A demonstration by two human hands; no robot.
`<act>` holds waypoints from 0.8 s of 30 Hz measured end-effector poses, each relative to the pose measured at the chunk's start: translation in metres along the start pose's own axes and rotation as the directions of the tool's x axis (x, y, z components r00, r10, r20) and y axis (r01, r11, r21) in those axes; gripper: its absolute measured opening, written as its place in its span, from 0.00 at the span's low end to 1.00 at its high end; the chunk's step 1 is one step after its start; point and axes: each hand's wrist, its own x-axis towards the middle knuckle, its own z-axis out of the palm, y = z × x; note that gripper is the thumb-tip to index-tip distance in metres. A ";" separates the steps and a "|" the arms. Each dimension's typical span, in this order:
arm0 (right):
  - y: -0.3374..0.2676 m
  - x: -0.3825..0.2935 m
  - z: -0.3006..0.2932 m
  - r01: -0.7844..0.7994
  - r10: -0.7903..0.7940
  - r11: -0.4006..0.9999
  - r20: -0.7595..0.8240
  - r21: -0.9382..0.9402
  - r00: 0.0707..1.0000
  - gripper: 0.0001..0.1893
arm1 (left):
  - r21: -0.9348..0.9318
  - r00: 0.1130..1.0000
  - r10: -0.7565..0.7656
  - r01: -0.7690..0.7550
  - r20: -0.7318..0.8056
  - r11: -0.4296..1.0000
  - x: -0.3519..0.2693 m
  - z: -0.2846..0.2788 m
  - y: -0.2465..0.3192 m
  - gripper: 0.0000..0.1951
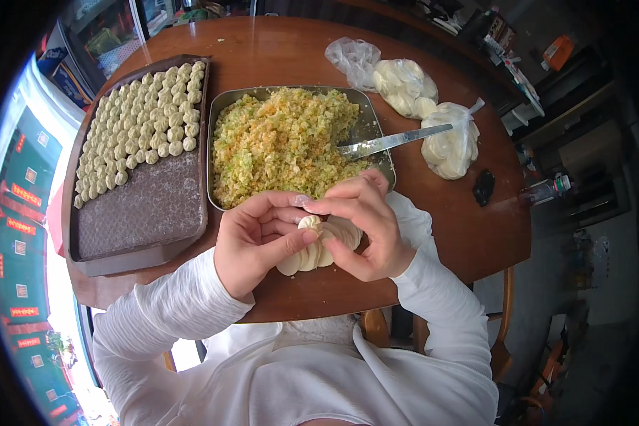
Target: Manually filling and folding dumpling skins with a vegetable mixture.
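Between thumb and fingers, my left hand (258, 234) holds a small pleated dumpling (311, 223). My right hand (365, 226) is close against its right side, thumb and forefinger bent round it; whether they touch the dough I cannot tell. Below the hands, overlapping round dough wrappers (309, 258) lie on the wooden table, partly hidden by the fingers. Just beyond stands a metal tray (211, 160) heaped with chopped yellow, green and orange filling (282, 144). A flat metal spatula (399, 141) rests in it, its handle over the tray's right rim.
A dark floured tray (144, 213) at the left bears rows of small pleated dumplings (149, 117). Plastic bags of pale dough pieces (404, 88) lie at the back right of the table (474, 229). A small black item (483, 187) and a plastic bottle (546, 190) are farther right.
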 end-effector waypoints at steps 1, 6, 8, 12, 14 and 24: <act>-0.001 0.000 0.000 0.009 -0.008 1.000 0.019 -0.012 1.000 0.20 | 0.000 1.000 -0.017 0.017 0.013 1.000 0.000 0.000 0.001 0.20; 0.002 0.001 -0.001 0.052 -0.050 0.998 0.083 -0.021 0.995 0.22 | -0.012 0.995 -0.094 0.094 0.046 0.995 0.000 -0.001 0.004 0.23; 0.003 0.000 0.001 0.054 -0.052 0.998 0.062 -0.023 0.997 0.21 | -0.013 0.995 -0.092 0.093 0.044 0.996 0.000 -0.001 0.003 0.24; 0.008 -0.006 0.008 0.048 -0.048 0.998 -0.001 -0.037 0.999 0.21 | -0.007 0.996 -0.073 0.074 0.042 0.997 0.002 0.000 0.002 0.24; 0.006 -0.004 0.009 0.023 -0.023 0.999 -0.006 -0.031 1.000 0.20 | 0.003 0.998 -0.044 0.044 0.050 0.999 0.002 -0.001 0.001 0.24; 0.005 -0.006 0.021 0.003 -0.005 1.000 -0.100 -0.021 0.995 0.18 | 0.006 0.998 -0.018 0.018 0.062 1.000 0.000 0.001 0.001 0.28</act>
